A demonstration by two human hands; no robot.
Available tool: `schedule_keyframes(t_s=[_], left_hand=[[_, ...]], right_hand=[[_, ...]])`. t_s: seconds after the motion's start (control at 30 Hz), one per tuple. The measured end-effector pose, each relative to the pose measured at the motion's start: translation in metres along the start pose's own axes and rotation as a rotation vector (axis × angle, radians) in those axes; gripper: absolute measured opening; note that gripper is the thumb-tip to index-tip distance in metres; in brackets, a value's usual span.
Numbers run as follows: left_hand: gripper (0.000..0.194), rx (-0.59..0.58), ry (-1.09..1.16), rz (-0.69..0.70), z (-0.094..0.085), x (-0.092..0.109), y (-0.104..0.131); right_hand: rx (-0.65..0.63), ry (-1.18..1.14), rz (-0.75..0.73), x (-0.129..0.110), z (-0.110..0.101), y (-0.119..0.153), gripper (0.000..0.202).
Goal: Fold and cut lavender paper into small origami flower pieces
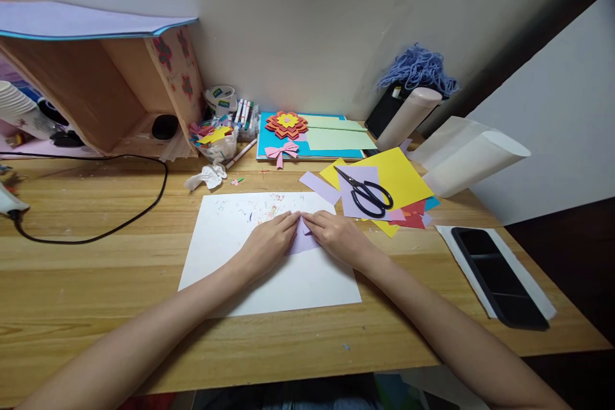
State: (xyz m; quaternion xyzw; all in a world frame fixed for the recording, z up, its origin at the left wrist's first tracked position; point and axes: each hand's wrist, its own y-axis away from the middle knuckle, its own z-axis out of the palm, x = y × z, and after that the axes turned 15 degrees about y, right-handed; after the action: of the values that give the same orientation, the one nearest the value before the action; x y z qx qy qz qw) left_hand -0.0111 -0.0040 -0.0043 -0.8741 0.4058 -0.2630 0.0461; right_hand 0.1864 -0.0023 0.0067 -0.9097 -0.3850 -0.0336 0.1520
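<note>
- The left grip (271, 237) has its fingertips on a folded purple paper (303, 245); whether they pinch or only press, I cannot tell.
- The right grip (336, 237) touches the same paper from the other side, fingertips close to the left ones; pinch or press, again unclear.
- The purple paper lies between and partly under both grips, on a marked white sheet (269, 291) on the desk (91, 275).
- Beyond the right grip, to its right, black scissors (354, 183) rest on coloured papers (408, 173).
- Farther right of that grip lies a dark phone (500, 275).
- Straight beyond both grips are a layered paper flower (287, 122) and pink bow (281, 151).
</note>
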Motion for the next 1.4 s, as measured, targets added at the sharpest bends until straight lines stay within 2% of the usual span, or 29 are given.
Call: schedule_keyframes(t_s=[0.27,0.57,1.03,1.4], left_hand=[[0.035,0.000,-0.031,0.036,0.006,-0.003,0.001],[0.034,-0.049,-0.061,0.028,0.003,0.000,-0.002],[0.034,-0.088,-0.118,0.007,0.001,0.004,-0.001],[0.036,-0.115,-0.155,0.030,0.000,0.010,-0.001]], right_hand=[[-0.022,0.050,-0.014,-0.001,0.001,0.000,0.032],[0.035,0.029,-0.002,-0.001,0.002,-0.001,0.028],[0.020,0.102,-0.065,0.003,-0.003,-0.006,0.023],[-0.075,0.124,-0.040,0.001,-0.013,-0.009,0.023]])
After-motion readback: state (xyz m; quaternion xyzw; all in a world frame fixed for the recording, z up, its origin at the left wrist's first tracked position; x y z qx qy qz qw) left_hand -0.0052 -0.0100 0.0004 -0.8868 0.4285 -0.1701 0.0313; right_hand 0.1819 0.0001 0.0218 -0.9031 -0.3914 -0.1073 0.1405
